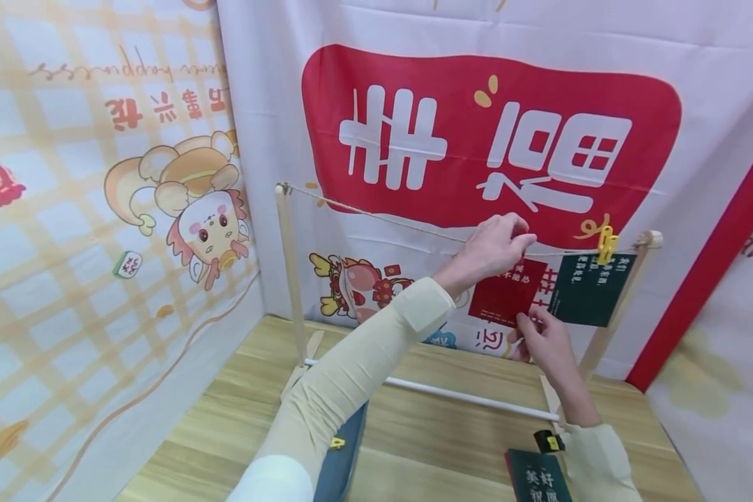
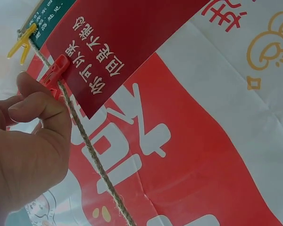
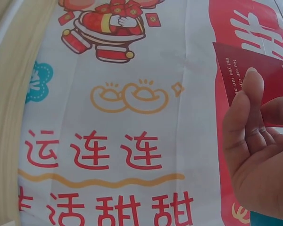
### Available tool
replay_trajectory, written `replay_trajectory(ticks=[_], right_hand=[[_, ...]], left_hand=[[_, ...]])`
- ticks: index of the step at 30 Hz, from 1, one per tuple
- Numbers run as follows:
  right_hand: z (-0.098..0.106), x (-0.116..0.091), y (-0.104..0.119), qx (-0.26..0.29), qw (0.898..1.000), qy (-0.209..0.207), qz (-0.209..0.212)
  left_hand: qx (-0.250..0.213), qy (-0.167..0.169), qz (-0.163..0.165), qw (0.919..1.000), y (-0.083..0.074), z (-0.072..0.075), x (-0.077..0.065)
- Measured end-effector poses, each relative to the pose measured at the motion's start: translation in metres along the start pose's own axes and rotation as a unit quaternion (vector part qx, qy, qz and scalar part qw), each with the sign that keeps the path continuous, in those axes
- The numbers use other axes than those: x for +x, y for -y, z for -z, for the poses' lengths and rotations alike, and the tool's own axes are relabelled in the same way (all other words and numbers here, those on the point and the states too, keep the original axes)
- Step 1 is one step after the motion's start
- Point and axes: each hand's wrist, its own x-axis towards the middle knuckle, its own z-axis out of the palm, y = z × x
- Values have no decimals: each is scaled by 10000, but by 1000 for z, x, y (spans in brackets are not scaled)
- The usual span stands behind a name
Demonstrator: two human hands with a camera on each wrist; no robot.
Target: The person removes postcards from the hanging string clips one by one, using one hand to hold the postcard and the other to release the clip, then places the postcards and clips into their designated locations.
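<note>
Red card (image 1: pixel 502 296) hangs clipped on string (image 1: pixel 376 215), left of the hung green card (image 1: pixel 590 296); my right fingers (image 3: pixel 253 89) pinch its edge, my left fingers (image 2: pixel 40 106) loosely apart. Near right, stacked cards (image 1: pixel 539 477) seemingly remain.

Lettering on cards and cloths

Red card (image 2: pixel 127 37): 你可以哭, 但是不能怂 in white; small English too, "You can cry / But you can" (line's end hidden).
Upper green card (image 1: pixel 583 300): 我们 and 处见 legible, the rest too small.
Lower green card (image 1: pixel 530 461) on counter (image 1: pixel 439 446): 好, 祝愿.
Back cloth (image 1: pixel 257 104): sideways 幸 and 福, white, on red panel (image 1: pixel 464 90); also 运连连, 活甜甜 in red.
Side cloth (image 1: pixel 56 230): "happiness," inverted.
</note>
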Motion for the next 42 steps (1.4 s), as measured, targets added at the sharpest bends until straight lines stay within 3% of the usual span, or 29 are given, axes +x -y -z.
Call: replay_trajectory(ticks=[9,23,31,42], right_hand=[[4,0,-6,140,9999,4,3],[1,2,-10,199,9997,129,84],[2,-2,-13,169,9997,166,-50],[3,-12,-22,106,9998,140,85]], left_hand=[[-33,-37,-29,10000,-3,-5,3],[244,-120,-689,9973,-6,-5,6],[237,-204,-794,9964,-2,-3,7],[391,-408,-1262,9904,-4,0,11]])
